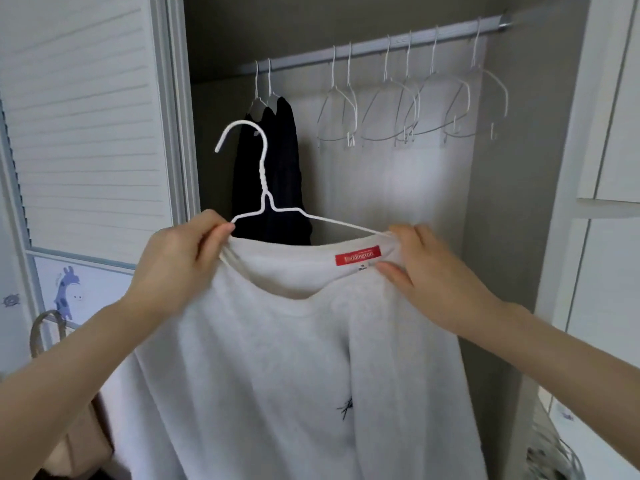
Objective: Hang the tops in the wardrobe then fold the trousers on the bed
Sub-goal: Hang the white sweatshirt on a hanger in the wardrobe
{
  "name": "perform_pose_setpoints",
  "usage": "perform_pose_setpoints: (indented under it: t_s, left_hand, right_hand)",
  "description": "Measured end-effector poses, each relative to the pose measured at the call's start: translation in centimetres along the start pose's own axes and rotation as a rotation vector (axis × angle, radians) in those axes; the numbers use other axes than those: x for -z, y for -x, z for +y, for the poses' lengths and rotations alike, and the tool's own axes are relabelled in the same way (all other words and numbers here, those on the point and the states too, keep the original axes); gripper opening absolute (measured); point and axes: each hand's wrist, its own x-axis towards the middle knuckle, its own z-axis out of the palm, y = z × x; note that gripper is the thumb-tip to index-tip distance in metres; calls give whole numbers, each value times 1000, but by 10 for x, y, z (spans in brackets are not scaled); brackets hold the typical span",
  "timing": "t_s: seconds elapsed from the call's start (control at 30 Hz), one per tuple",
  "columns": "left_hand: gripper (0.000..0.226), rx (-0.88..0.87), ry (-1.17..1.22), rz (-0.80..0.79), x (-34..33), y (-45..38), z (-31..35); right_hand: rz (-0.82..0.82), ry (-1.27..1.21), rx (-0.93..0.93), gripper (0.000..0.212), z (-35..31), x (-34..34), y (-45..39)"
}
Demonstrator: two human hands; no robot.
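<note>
Up close, both hands hold a white top (263, 368) in front of the open wardrobe (502, 209). The left hand (176, 265) has fingers curled, pinching the collar and the left arm of a white wire hanger (266, 199). The right hand (426, 271) pinches the collar on the right, thumb just beside the red neck label (358, 255). Further back, dark clothes (273, 174) hang at the left end of the rail (374, 46), with 6 bare hangers (412, 109) to the right.
</note>
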Motion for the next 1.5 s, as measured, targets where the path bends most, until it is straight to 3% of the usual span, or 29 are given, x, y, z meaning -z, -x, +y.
perform_pose_setpoints:
  t_s: [0.07,0.13,0.33,0.43,0.5,0.57,0.67,0.77,0.83,1.0,1.2,1.37,1.5]
  left_hand:
    - [32,-17,-15,-23,-2,-4,8]
    - [33,-26,-15,-41,-3,-5,12]
    - [34,-44,-58,-6,-7,0,13]
    - [26,48,49,91,-12,-5,14]
    - [23,25,60,131,-12,-11,18]
    - [23,-82,-3,80,-14,-15,29]
    - [28,-193,7,7,-16,-18,44]
    - [29,-236,-2,-32,-18,-25,51]
    - [25,-229,-3,-30,-18,-27,51]
    - [25,-154,-64,-10,-5,-24,28]
    - [29,-140,-149,-89,24,-5,-23]
    - [43,-370,-260,-197,40,12,-47]
    - [55,-495,-287,-285,36,22,-41]
  right_hand:
    - [-57,-125,-86,39,11,-9,0]
    - [17,-192,-126,37,17,-13,0]
    - [-20,95,-383,43,34,-22,11]
    - [-251,-195,-493,60,32,-30,0]
    - [-322,-513,-655,53,30,-44,-8]
    - [-410,-571,-684,43,25,-58,-4]
    - [-449,-419,-372,32,8,-86,13]
    - [-393,-836,-76,6,-29,-97,31]
    - [-505,-1020,38,7,-51,-99,39]
    - [-637,-606,246,21,-40,-114,50]
    - [-360,-95,251,33,26,-99,24]
    - [-302,-136,366,34,50,-64,1]
    - [-71,-179,527,23,41,-42,-13]
